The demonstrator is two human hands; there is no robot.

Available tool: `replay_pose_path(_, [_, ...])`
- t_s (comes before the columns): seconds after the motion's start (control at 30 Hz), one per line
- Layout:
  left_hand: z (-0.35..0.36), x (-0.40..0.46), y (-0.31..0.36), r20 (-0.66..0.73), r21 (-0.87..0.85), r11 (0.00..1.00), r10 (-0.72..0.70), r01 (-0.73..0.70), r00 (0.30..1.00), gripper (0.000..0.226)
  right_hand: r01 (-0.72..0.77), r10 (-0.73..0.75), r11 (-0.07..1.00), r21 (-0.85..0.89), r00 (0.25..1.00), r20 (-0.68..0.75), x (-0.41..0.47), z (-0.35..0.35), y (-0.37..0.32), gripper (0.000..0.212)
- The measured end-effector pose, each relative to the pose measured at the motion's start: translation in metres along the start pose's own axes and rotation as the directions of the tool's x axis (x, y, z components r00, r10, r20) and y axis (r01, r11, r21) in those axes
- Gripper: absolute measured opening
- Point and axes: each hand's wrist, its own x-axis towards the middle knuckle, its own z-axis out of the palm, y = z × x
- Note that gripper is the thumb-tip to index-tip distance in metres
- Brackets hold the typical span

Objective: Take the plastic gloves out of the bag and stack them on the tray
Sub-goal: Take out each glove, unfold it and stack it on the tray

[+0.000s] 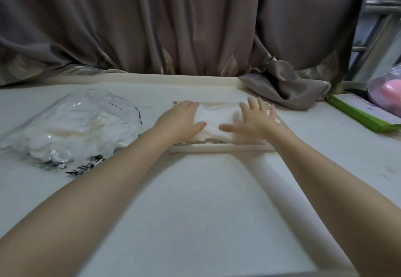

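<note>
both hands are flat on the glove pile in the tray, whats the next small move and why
Probably lift the left hand off the stacked gloves and reach left to the bag. The pile already lies in the tray under both open palms, the right hand included, while the bag beside it still looks full of white gloves.

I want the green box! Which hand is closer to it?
The right hand. It lies on the gloves in the tray, on the side toward the green box. The left hand is on the far side of the pile.
</note>
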Motion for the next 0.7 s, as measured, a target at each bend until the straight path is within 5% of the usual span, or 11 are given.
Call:
replay_pose_path(0.13, [-0.042,-0.036,-0.031,-0.328,-0.050,0.971,0.205,-0.233,0.922,0.024,0.461,-0.261,0.839,0.288,0.806,-0.531,-0.018,-0.013,-0.073,0.028])
replay_pose_path(0.23, [-0.050,-0.056,-0.068,-0.403,0.053,0.978,0.207,-0.203,0.891,0.026,0.657,-0.412,0.691,0.300,0.700,-0.584,-0.038,-0.014,-0.134,0.016])
replay_pose_path(0.3, [-0.051,-0.068,-0.096,-0.489,0.055,0.998,0.000,0.030,0.872,0.030,0.719,-0.524,0.624,0.306,0.676,-0.518,-0.043,-0.005,-0.171,0.017])
replay_pose_path(0.4, [-0.048,-0.081,-0.133,-0.333,-0.222,0.878,-0.477,0.424,0.813,0.035,0.648,-0.583,0.700,0.300,0.761,-0.285,-0.040,0.018,-0.205,0.025])
replay_pose_path(0.5, [-0.048,-0.086,-0.148,-0.164,-0.373,0.855,-0.444,0.361,0.881,0.036,0.498,-0.481,0.812,0.306,0.866,-0.135,-0.033,0.037,-0.214,0.033])
replay_pose_path(0.7, [-0.054,-0.093,-0.127,-0.176,-0.337,0.867,-0.441,0.367,0.880,0.019,0.300,-0.275,0.912,0.280,0.953,-0.126,-0.026,0.055,-0.218,0.029])
